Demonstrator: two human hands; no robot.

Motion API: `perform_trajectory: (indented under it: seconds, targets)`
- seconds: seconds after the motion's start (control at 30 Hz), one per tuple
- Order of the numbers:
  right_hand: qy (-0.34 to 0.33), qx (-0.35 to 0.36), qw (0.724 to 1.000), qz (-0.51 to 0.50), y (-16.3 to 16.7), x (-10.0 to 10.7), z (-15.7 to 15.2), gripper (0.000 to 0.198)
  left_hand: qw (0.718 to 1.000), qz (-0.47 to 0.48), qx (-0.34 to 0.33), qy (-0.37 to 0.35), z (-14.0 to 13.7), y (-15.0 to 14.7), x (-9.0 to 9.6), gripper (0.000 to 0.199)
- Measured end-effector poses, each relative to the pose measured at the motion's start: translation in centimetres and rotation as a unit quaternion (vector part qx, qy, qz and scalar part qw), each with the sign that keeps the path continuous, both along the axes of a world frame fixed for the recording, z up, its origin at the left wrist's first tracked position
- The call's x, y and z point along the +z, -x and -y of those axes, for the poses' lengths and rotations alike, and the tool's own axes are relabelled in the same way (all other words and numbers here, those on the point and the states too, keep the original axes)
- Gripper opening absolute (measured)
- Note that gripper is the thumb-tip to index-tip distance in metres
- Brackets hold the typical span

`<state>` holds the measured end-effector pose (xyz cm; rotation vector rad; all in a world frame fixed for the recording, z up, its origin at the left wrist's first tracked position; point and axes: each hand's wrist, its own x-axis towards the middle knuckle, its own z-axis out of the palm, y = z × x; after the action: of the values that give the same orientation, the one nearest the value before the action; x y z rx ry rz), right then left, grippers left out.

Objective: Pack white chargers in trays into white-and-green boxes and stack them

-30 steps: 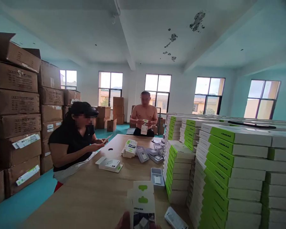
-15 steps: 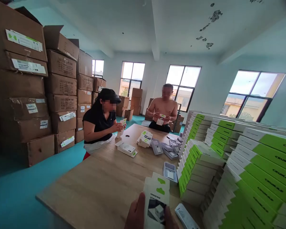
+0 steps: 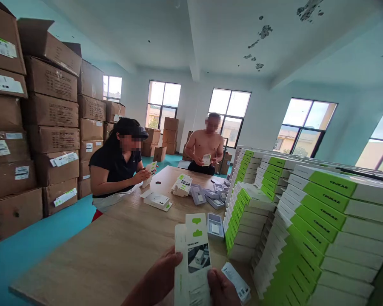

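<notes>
A white and green folding carton point(image 3: 198, 256), printed with a small white box, is held upright between my two hands at the front of the table. Its top flap with green shapes points away from me. My left hand point(image 3: 162, 272) grips its left edge, the thumb lying on the front panel. On the other side, my right hand point(image 3: 222, 287) pinches the lower right edge. Fingers behind the carton are hidden. Just right of my right hand lies a small stack of white printed pieces point(image 3: 235, 278). Beyond the carton stands a grey plastic tray point(image 3: 215, 226).
Tall stacks of white-green boxes point(image 3: 319, 221) line the table's right side. Further back lie flat cartons point(image 3: 181, 185) and more grey trays point(image 3: 215, 197). Two co-workers point(image 3: 118, 165) point(image 3: 205, 144) handle cartons across the wooden table point(image 3: 115, 246). Brown shipping boxes point(image 3: 52, 114) are piled at left.
The view has swung to the right. My hands and the carton now show more fully, with more of its left side panel in sight. The far co-worker's carton is held lower.
</notes>
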<state>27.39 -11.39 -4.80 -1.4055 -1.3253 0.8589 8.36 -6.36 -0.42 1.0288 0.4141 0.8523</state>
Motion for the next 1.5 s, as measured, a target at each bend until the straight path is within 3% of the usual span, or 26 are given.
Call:
perform_trajectory:
  seconds: [0.07,0.17,0.27,0.37,0.4,0.47,0.63,0.8,0.9,1.0,1.07,1.17,1.23,1.3,1.37,1.43,1.5]
  targets:
    - [-0.016,0.008,1.000,-0.011,0.5,1.5,0.3,0.068,0.996,-0.030,-0.051,-0.069,-0.1,0.5,1.6,0.088]
    - [-0.025,0.020,0.996,-0.085,0.7,4.4,0.9,0.063,0.959,-0.156,0.030,-0.233,-0.2,0.9,3.0,0.095]
    - [0.011,0.087,0.965,-0.249,0.4,6.9,1.5,0.071,0.855,-0.316,0.081,-0.402,0.1,1.5,3.7,0.112]
    - [0.028,0.148,0.937,-0.314,0.2,7.8,1.9,0.064,0.741,-0.413,0.035,-0.529,0.4,2.3,4.5,0.108]
    - [0.026,0.164,0.932,-0.321,0.3,7.9,1.9,0.059,0.715,-0.420,0.021,-0.558,0.4,2.5,4.7,0.103]
    - [0.022,0.196,0.918,-0.344,0.4,7.7,1.9,0.054,0.691,-0.406,0.015,-0.598,0.4,2.7,4.8,0.094]
    - [0.031,0.227,0.890,-0.395,0.3,7.5,1.2,0.053,0.693,-0.325,0.065,-0.640,-0.1,2.7,3.7,0.082]
    - [0.061,0.182,0.892,-0.410,0.1,7.7,0.7,0.053,0.666,-0.336,0.085,-0.661,-0.4,2.6,2.9,0.082]
    - [0.074,0.222,0.891,-0.389,0.4,7.5,0.7,0.062,0.658,-0.337,0.085,-0.668,-0.2,2.5,3.1,0.088]
    - [0.071,0.232,0.903,-0.355,0.8,7.0,0.5,0.059,0.651,-0.337,0.092,-0.674,0.2,2.1,3.5,0.090]
    - [0.053,0.212,0.931,-0.293,1.1,6.8,0.1,0.052,0.639,-0.344,0.100,-0.681,0.5,1.6,3.6,0.085]
    - [0.009,0.150,0.986,-0.074,1.3,6.8,-0.4,0.046,0.604,-0.355,0.128,-0.702,0.8,0.8,3.3,0.075]
    - [-0.016,0.103,0.993,0.046,1.3,7.1,-0.5,0.045,0.586,-0.354,0.150,-0.714,0.8,0.6,2.8,0.074]
    - [-0.033,0.081,0.992,0.089,1.2,7.7,-0.3,0.042,0.605,-0.334,0.160,-0.705,0.7,1.0,2.2,0.081]
    - [-0.047,0.085,0.986,0.136,1.0,8.4,0.2,0.045,0.655,-0.320,0.147,-0.669,0.5,1.9,1.8,0.082]
    - [-0.059,0.096,0.971,0.212,0.8,9.0,0.6,0.049,0.702,-0.318,0.117,-0.627,0.5,3.0,1.8,0.063]
    - [-0.071,0.098,0.945,0.304,0.8,9.4,1.0,0.050,0.729,-0.310,0.084,-0.604,0.5,3.8,2.3,0.039]
